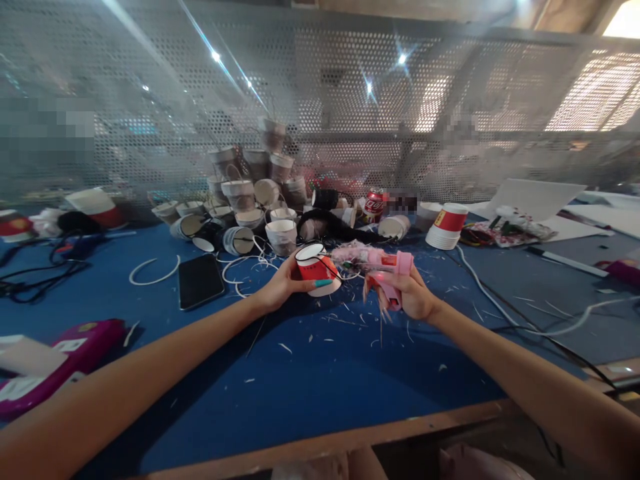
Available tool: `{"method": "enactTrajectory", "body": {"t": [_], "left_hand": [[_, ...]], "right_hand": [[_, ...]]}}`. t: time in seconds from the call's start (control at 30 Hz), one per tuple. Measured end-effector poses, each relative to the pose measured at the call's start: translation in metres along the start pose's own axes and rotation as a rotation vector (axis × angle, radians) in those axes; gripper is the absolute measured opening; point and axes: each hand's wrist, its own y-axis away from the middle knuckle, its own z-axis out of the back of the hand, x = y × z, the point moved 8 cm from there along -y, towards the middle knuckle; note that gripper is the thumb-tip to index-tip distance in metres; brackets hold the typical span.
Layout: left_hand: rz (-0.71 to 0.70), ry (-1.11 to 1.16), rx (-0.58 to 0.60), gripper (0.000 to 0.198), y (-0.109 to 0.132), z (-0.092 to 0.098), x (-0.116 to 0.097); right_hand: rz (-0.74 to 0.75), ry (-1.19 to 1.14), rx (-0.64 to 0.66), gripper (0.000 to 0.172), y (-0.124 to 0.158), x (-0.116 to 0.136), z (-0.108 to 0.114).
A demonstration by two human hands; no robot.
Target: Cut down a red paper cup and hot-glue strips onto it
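Note:
My left hand (281, 283) is closed around a red and white paper cup (316, 268), its thumb lying along the front. The cup is tilted, and a dark cord or strip runs near its upper rim. In my right hand (417, 293) is a pink glue gun (383, 263), gripped by the handle. Its nozzle points left, close to the cup's side; whether the tip touches the cup I cannot tell. Strands of glue hang from the front of the gun and below it.
Behind my hands stands a pile of grey-white cups (238, 193). A red can (374, 203) and stacked red paper cups (447, 227) are farther right. A phone (201, 280) and purple case (90, 347) lie left. Glue scraps and a white cord (493, 303) lie on the blue tabletop (300, 387).

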Motion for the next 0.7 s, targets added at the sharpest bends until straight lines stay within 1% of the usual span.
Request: {"method": "enactTrajectory", "body": {"t": [0.1, 0.27, 0.43, 0.57, 0.7], "left_hand": [[0.002, -0.014, 0.003, 0.065, 0.0, -0.0004, -0.0001], [-0.009, -0.019, 0.033, 0.064, -0.0007, -0.0034, -0.0011], [-0.018, -0.011, 0.04, 0.063, -0.0013, -0.0036, -0.0013], [-0.034, -0.017, 0.043, 0.061, -0.0014, -0.0033, -0.0024], [-0.018, -0.017, 0.047, 0.06, -0.0005, -0.0035, -0.002]], "right_hand": [[-0.023, 0.021, 0.017, 0.027, 0.0001, -0.0019, -0.0013], [-0.02, 0.01, -0.003, 0.021, 0.0, 0.0038, -0.0039], [-0.043, 0.026, -0.014, 0.024, -0.0009, 0.0056, -0.0055], [-0.055, 0.022, -0.028, 0.022, -0.001, 0.0035, -0.0041], [-0.034, 0.015, -0.007, 0.024, -0.0014, 0.0028, -0.0037]]}}
